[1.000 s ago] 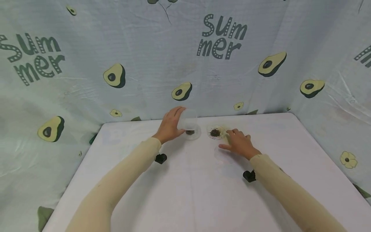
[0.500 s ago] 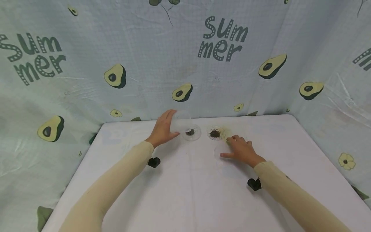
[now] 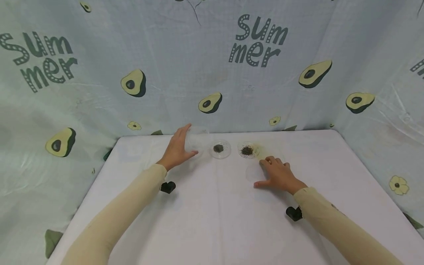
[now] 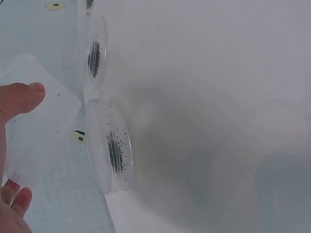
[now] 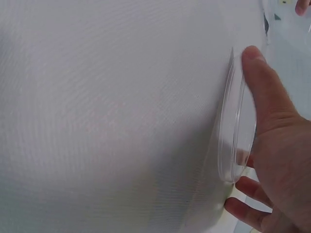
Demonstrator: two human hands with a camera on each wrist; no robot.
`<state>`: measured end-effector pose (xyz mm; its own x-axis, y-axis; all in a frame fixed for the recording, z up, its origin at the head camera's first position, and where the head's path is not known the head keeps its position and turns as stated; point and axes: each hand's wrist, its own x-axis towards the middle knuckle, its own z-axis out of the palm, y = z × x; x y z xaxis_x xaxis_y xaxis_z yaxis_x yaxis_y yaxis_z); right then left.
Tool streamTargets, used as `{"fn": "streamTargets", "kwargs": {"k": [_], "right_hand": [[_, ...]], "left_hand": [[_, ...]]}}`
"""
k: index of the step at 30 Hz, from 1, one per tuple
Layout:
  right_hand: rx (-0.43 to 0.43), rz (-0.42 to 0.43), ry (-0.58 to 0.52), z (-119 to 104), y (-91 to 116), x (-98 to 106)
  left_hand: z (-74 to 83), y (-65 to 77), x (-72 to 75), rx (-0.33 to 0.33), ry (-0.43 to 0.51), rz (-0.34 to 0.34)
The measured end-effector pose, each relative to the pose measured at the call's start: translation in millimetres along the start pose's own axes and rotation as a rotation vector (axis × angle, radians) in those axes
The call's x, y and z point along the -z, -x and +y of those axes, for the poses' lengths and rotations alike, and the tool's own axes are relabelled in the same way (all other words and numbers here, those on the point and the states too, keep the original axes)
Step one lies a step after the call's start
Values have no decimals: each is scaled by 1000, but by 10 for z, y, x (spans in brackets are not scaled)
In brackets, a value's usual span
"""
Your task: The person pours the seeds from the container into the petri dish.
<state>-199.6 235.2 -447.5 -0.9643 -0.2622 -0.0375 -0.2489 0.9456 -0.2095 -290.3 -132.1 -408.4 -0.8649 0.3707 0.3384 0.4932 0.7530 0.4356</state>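
Observation:
My left hand (image 3: 176, 150) holds a translucent plastic piece (image 4: 36, 131) between thumb and fingers, tilted above the table's far side; a few dark specks show on it, but its exact kind is unclear. Just right of it lies a clear petri dish (image 3: 226, 152) with a small heap of dark grains (image 3: 218, 148). A second clear dish (image 3: 243, 154) with a dark, loose heap (image 3: 247, 150) lies further right. My right hand (image 3: 277, 174) spans another petri dish (image 5: 226, 141), gripping its rim with the thumb at one end and fingers at the other.
The white table (image 3: 198, 221) ends just behind the dishes. A hanging cloth (image 3: 172, 66) with avocado prints rises behind it. Black wrist gear (image 3: 168, 187) hangs under the left sleeve, and similar gear (image 3: 293, 213) under the right.
My left hand has moved left and slightly nearer with the translucent piece, uncovering the left dish of grains. The right hand has shifted slightly nearer, its thumb spreading from the fingers.

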Motion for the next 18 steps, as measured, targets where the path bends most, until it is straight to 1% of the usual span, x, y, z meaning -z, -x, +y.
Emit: {"fn": "streamTargets", "kwargs": {"k": [5,12,18], "right_hand": [[22,-17,28,-27,-13,15],[55,1,45,-37,-13,23],[57,-5,54,-46,-39,31]], "left_hand": [[-61,82,50,23,20,-1],[-155,194,97,94,47,-4],[-280,282,125,152,73,-6]]}}
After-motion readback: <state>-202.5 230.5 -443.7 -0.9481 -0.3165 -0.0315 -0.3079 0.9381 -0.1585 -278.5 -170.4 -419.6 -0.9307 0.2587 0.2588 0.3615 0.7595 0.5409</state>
